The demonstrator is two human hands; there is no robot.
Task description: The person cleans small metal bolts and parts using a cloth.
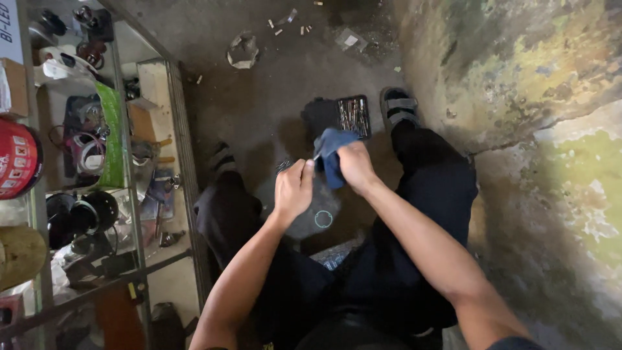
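Gripping blue cloth (332, 163), right hand (355, 165), left hand (293, 189) fingers pinched, dirty concrete floor (259, 97), mottled wall (518, 58)

A soft matt blue cloth (332, 159), a rough concrete floor (259, 97), and a glossy glass-and-metal cabinet (129, 188).

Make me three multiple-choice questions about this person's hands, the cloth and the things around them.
1. Where is the open black tool case?
A. On the floor by the sandalled foot
B. On the glass shelf
C. In the lap

2. What colour is the crumpled cloth?
A. Red
B. Blue
C. White

3. How is the right hand?
A. Flat open
B. Closed in a grip on the cloth
C. In a pocket

Answers: 1 A, the case lies on the floor beside the foot. 2 B, the cloth is blue. 3 B, fingers wrap the cloth, with the left hand pinching something small beside it.
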